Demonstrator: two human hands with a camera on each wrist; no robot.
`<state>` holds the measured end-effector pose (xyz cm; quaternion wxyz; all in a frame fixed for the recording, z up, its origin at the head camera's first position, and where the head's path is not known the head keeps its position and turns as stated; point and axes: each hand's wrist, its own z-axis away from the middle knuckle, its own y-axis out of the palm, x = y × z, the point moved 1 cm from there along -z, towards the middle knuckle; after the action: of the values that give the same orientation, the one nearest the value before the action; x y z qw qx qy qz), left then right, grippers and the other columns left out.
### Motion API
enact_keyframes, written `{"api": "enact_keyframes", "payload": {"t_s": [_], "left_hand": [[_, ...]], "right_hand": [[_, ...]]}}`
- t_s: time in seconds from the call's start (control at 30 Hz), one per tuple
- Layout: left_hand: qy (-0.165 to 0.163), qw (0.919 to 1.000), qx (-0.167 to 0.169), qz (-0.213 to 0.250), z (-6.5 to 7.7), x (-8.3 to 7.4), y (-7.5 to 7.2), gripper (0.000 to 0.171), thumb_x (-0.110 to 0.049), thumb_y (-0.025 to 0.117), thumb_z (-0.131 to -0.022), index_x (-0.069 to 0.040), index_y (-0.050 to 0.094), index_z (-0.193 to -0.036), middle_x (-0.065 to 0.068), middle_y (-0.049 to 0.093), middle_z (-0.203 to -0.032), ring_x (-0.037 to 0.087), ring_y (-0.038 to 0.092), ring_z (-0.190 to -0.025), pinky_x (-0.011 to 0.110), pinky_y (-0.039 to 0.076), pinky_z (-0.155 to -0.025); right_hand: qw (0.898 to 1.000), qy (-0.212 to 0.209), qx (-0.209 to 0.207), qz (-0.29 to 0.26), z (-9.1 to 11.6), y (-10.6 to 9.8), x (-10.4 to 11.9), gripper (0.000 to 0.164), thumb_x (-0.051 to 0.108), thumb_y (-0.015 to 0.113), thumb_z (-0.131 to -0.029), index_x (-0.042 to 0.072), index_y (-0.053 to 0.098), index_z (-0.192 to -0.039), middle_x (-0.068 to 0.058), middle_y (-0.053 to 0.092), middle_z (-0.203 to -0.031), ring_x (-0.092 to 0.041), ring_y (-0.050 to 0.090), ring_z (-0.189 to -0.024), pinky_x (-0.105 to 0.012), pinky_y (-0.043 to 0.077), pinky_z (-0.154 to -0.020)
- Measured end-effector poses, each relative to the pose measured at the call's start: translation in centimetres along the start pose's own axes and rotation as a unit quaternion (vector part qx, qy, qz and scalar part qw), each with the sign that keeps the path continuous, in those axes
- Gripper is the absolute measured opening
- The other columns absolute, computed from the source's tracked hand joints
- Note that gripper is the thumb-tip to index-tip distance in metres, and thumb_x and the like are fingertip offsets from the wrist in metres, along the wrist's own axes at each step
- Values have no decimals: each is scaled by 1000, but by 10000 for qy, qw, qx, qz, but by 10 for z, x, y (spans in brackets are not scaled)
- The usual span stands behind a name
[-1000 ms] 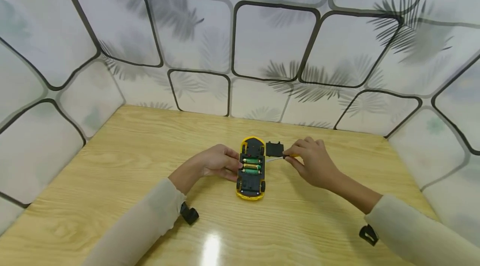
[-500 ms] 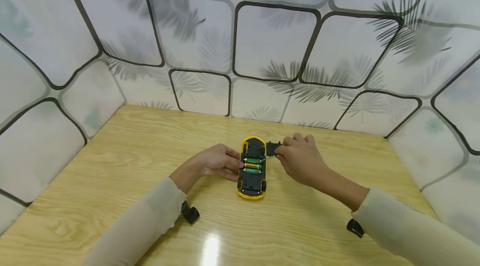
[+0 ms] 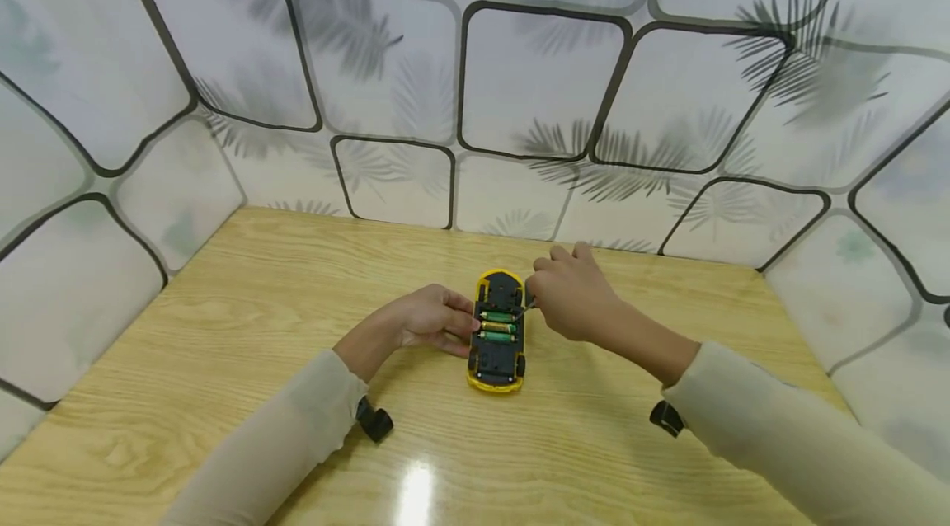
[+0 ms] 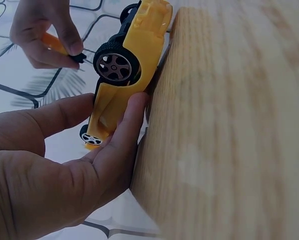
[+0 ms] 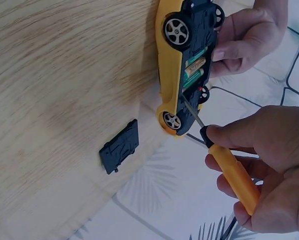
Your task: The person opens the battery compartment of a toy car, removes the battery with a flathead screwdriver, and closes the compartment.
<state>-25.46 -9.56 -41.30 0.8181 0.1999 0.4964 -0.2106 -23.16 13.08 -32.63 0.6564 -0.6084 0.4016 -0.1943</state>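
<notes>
A yellow toy car (image 3: 499,365) lies upside down on the table, its black underside facing up. Three batteries (image 5: 193,69) fill the uncovered compartment in its middle. My left hand (image 3: 430,320) holds the car by its left side, thumb at the underside's edge and fingers along the yellow body (image 4: 139,50). In my right hand (image 3: 571,295) is a screwdriver (image 5: 235,177) with an orange handle, gripped between thumb and curled fingers. Its metal shaft slants to the compartment's edge, at the end of the top battery in the head view.
A black battery cover (image 5: 120,146) lies on the wooden table (image 3: 297,262) beside the car; in the head view my right hand mostly hides it. Patterned walls (image 3: 542,81) stand behind the table and at both sides.
My right hand has moved left and toward the back wall, bringing the screwdriver's tip from beside the car to the compartment's edge. The left hand and the car have stayed in place.
</notes>
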Motion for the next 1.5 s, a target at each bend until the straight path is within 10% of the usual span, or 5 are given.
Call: {"api": "enact_keyframes", "payload": {"t_s": [0.5, 0.8, 1.5], "left_hand": [[-2, 10000, 84, -40, 0, 0, 2, 44, 0, 59, -101, 12, 48, -142, 25, 62, -129, 35, 67, -113, 46, 59, -94], [-15, 9999, 127, -44, 0, -1, 0, 41, 0, 60, -101, 11, 52, -139, 23, 64, -127, 33, 69, -110, 45, 60, -93], [42, 9999, 140, -35, -1, 1, -2, 36, 1, 60, -101, 12, 57, -135, 23, 67, -122, 32, 70, -108, 45, 60, -92]], "right_hand": [[9996, 204, 209, 40, -4, 0, 8, 24, 6, 74, -93, 20, 65, -74, 1, 52, -76, -22, 37, -73, -40, 24, -72], [9958, 501, -491, -588, 13, 16, 0, 4, 17, 76, -94, 18, 79, -93, 1, 53, -77, -20, 34, -69, -40, 23, -70], [9515, 970, -1572, -2459, 39, 59, -13, 6, 14, 78, -92, 14, 79, -97, 0, 66, -89, -22, 51, -80, -49, 32, -73]]}}
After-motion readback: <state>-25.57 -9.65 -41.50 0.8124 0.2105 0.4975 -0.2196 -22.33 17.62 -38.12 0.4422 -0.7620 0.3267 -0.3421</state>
